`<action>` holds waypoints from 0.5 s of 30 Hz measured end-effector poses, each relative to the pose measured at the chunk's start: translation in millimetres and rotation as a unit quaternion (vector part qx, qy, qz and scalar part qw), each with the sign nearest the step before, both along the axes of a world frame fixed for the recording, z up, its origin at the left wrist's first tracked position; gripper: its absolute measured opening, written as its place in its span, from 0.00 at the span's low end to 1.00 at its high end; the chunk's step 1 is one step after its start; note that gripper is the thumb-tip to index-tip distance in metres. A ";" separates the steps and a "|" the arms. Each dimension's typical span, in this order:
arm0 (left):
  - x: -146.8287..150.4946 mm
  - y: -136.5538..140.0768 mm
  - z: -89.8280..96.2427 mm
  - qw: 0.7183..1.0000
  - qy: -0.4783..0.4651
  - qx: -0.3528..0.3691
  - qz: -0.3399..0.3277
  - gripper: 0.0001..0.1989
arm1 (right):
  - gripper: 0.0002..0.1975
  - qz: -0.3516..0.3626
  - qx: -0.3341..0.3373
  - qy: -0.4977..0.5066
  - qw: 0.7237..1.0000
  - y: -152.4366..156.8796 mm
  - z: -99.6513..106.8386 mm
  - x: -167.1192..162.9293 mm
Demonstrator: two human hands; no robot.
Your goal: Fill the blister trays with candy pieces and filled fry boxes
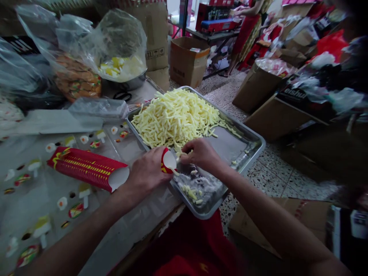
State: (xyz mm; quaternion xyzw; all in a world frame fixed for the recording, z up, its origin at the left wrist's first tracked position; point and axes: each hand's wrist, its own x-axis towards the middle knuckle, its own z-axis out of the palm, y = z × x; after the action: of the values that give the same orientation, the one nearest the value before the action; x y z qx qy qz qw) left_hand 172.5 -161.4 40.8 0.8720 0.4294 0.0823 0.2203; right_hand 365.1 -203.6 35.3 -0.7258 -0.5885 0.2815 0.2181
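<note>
My left hand point(148, 168) is wrapped around a red and yellow french fry carton point(170, 159), its white mouth tilted toward the tray. A pale stick or two pokes out of that mouth. Close beside it, my right hand point(201, 154) has its fingers pinched on a few pale yellow fry-shaped sticks. Both hands are over the near part of a metal tray point(257, 147). A large heap of the fry-shaped sticks point(175, 117) fills the tray's far left. Loose short bits and whitish crumbs lie at its near corner.
A nested stack of red cartons point(86, 166) lies on the patterned table cover point(100, 214). Behind it are a clear bag of brownish pieces point(77, 78), a bag-lined bowl point(138, 80) and black-handled scissors point(122, 96). Cardboard boxes point(188, 63) stand around. Another person point(244, 32) is at the back.
</note>
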 end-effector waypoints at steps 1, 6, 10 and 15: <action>7.3 0.2 0.6 1.000 -0.011 -0.008 -0.014 0.26 | 0.08 0.012 0.005 -0.019 1.000 1.1 8.3 -2.4; 37.4 1.3 -7.0 0.990 -0.058 -0.130 -0.004 0.22 | 0.06 0.090 -0.046 -0.106 0.989 8.0 33.1 6.2; 44.7 1.6 -18.5 0.977 -0.097 -0.190 0.007 0.25 | 0.09 0.148 -0.078 0.057 0.984 0.3 42.4 38.3; 51.4 1.7 -26.7 0.966 -0.147 -0.212 0.010 0.31 | 0.08 0.160 -0.063 0.151 0.973 -18.2 38.2 51.7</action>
State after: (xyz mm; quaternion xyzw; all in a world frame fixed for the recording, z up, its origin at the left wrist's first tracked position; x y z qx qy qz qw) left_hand 223.8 -159.7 14.0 0.7795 0.4084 0.1190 0.4599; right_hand 416.8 -221.7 73.5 -0.5834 -0.6385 0.4555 0.2109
